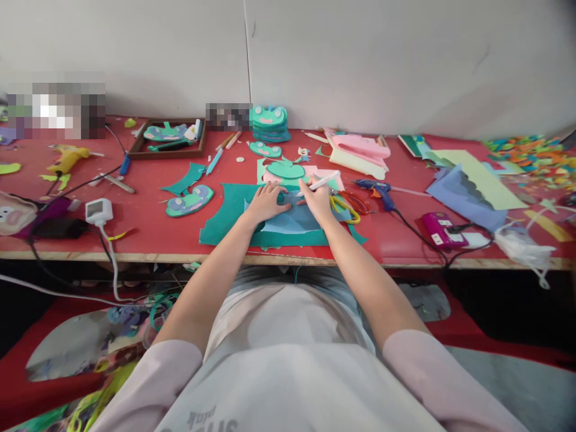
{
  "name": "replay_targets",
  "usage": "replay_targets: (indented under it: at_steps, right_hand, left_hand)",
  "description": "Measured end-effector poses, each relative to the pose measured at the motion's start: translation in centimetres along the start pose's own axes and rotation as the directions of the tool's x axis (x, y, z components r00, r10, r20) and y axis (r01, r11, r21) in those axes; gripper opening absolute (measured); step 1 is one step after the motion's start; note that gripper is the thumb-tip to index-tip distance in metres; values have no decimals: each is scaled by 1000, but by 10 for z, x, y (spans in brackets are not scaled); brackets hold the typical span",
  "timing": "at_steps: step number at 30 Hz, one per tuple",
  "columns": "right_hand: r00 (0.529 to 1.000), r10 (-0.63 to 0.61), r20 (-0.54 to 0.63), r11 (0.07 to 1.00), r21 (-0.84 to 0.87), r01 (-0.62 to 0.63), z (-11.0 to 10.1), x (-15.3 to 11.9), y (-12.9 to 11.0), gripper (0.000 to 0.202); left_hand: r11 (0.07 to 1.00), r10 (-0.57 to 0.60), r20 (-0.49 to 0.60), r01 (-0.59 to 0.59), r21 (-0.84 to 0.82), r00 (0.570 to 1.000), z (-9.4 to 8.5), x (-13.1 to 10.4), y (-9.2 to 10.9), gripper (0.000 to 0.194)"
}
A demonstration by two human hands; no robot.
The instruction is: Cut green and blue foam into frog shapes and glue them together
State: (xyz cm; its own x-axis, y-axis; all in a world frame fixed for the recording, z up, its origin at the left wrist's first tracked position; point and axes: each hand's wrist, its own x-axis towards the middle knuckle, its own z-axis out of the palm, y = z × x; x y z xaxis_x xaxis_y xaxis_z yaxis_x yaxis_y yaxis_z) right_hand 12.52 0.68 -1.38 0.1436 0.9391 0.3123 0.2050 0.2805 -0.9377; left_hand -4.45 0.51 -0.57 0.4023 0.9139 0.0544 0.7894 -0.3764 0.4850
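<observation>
In the head view my left hand lies with its fingers spread on a blue sheet, which rests on a larger dark green sheet. A white pen is gripped in my right hand, its tip down near the blue sheet. Just beyond the hands sits a green rounded piece on pink sheets. Yellow and red cords or handles curve beside my right hand. What lies under my left palm is hidden.
A blue glue gun and a purple power socket are on the right. Stacked green frog faces and a brown tray stand at the back. Further left are a yellow glue gun and a white device with cables.
</observation>
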Motion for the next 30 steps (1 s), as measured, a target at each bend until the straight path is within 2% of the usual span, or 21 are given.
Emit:
replay_targets:
  at_steps: [11, 17, 30]
  right_hand:
    - [998, -60, 6, 995, -80, 60, 0, 0, -1, 42]
    - [997, -59, 43, 993, -101, 63, 0, 1, 2, 40]
    - [999, -28, 45, 996, -86, 32, -1, 1, 1, 34]
  left_hand:
    - [1000, 4, 4, -4, 4, 1000, -1, -1, 1, 52]
    - [1000, -4, 3, 4, 9, 1000, -3, -2, 5, 51]
    - [1000, -2, 3, 2, 2, 1000, -2, -2, 4, 51]
